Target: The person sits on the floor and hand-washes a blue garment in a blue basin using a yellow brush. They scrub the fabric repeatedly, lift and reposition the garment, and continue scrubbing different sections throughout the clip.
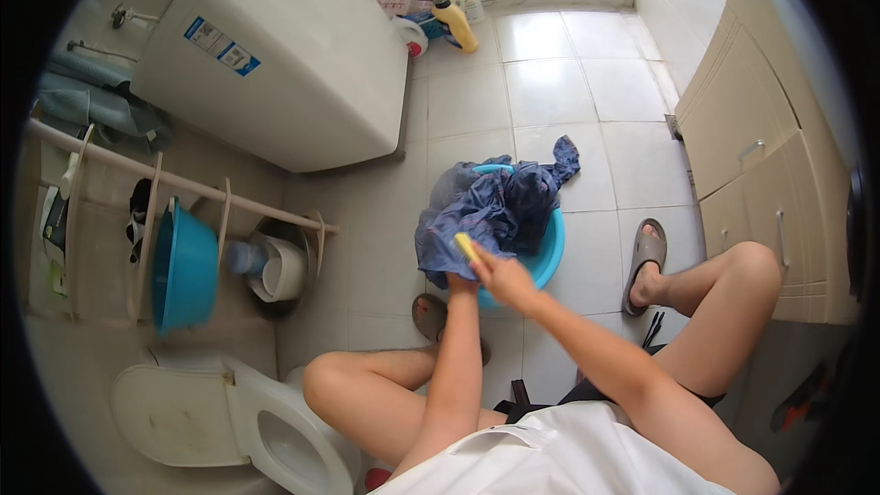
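A dark blue garment point(481, 210) with thin stripes lies bunched over a light blue plastic basin point(554, 247) on the floor, part of it hanging past the rim. My right hand point(507, 280) grips a small yellow bar point(467, 247), which looks like laundry soap, over the near part of the cloth. My left hand point(459, 280) is mostly hidden under the garment; only the wrist end shows, so its fingers cannot be made out.
A toilet point(295, 440) stands at lower left, below a rack point(227, 192) holding a blue basin point(182, 268). A white appliance point(289, 62) is at upper left, with detergent bottles point(454, 22) beside it. Beige cabinets point(742, 151) line the right.
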The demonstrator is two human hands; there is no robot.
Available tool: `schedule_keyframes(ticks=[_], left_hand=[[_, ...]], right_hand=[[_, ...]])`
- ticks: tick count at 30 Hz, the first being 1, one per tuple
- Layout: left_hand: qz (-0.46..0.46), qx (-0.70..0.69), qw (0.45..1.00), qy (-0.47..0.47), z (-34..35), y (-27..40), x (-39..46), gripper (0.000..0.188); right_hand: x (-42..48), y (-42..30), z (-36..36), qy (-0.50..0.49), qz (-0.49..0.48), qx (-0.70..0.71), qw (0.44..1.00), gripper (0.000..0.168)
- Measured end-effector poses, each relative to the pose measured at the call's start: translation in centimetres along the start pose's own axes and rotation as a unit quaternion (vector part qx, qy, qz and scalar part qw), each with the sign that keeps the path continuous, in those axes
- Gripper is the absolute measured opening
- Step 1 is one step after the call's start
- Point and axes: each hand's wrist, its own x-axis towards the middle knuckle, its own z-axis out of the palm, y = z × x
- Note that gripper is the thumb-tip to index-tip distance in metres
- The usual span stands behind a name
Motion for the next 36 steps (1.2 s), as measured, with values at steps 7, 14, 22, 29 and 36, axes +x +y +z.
schedule_keyframes(ticks=[7,14,22,29,36], left_hand=[[0.000,0.002,1.000,-0.020,3.2,-2.0,0.9,0.059],[-0.026,-0.029,0.996,0.076,7.8,-8.1,0.3,0.054],[0.028,-0.116,0.979,-0.167,-1.1,-3.0,0.0,0.051],[-0.028,-0.037,0.999,0.004,8.0,-3.1,0.1,0.064],[0.063,-0.050,0.995,0.055,8.2,-3.7,0.5,0.055]], right_hand=[[1.0,1.4,-3.7,0.014,0.062,-0.031,0.997,0.045],[3.6,5.5,-6.5,0.062,0.056,-0.085,0.993,0.044],[0.9,-0.4,-4.2,-0.015,-0.017,-0.059,0.998,0.044],[-0.6,2.0,-5.4,0.030,0.013,-0.063,0.997,0.044],[1.7,1.0,-6.7,0.064,0.031,-0.067,0.995,0.045]])
